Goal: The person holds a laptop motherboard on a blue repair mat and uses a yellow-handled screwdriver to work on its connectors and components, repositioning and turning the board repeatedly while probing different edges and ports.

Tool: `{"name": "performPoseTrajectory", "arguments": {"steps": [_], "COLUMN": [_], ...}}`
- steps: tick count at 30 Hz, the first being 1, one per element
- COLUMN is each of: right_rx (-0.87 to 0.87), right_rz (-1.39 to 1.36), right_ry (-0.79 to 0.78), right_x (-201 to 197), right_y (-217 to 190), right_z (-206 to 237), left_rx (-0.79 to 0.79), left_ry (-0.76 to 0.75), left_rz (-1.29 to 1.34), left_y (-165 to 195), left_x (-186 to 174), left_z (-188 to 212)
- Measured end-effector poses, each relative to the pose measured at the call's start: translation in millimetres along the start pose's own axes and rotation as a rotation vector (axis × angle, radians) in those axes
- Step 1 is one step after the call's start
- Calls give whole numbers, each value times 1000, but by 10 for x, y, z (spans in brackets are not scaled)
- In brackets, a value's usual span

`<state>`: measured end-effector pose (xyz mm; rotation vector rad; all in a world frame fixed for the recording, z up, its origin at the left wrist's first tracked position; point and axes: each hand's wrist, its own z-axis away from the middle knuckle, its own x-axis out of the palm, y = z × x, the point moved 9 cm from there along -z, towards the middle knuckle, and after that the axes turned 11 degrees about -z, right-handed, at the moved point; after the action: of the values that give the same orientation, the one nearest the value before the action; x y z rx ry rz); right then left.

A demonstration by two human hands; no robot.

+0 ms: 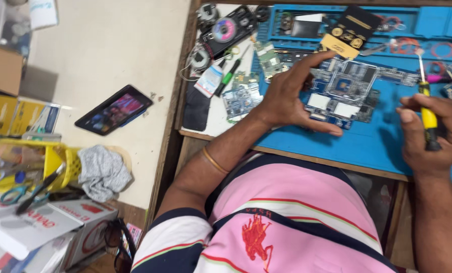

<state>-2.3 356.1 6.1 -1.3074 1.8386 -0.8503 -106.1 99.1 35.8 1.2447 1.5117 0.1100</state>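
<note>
Risk of a slipped tip — yellow-handled screwdriver (428,114) gripped upright in the closed right hand (431,136), just right of the blue circuit board (345,91) on the blue mat (357,146). Left hand (286,98) spread open, steadying the board's near edge, holding nothing. Could gouge components if pressed off-centre — or nudge the loose board sideways.

Smartphone (113,109) with lit screen lying on the pale table (109,45) at left, grey cloth (103,172) near it, yellow basket (59,164) with scissors (13,194), green-handled screwdriver (229,76) far centre, small green board (269,59), sunglasses (117,242) at near left
</note>
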Motion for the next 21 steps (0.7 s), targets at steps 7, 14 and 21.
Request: {"name": "performPoseTrajectory", "arguments": {"steps": [7, 14, 21], "right_rx": [-29, -221, -147], "right_rz": [-97, 133, 54], "right_ry": [-27, -80, -150], "right_x": [26, 202, 455], "right_y": [76, -458, -665], "right_z": [93, -79, -111], "left_rx": [80, 133, 195], "left_ry": [154, 197, 136], "left_rz": [-40, -102, -97], "left_y": [21, 12, 133], "left_x": [-103, -93, -50], "left_z": [-2, 1, -3]}}
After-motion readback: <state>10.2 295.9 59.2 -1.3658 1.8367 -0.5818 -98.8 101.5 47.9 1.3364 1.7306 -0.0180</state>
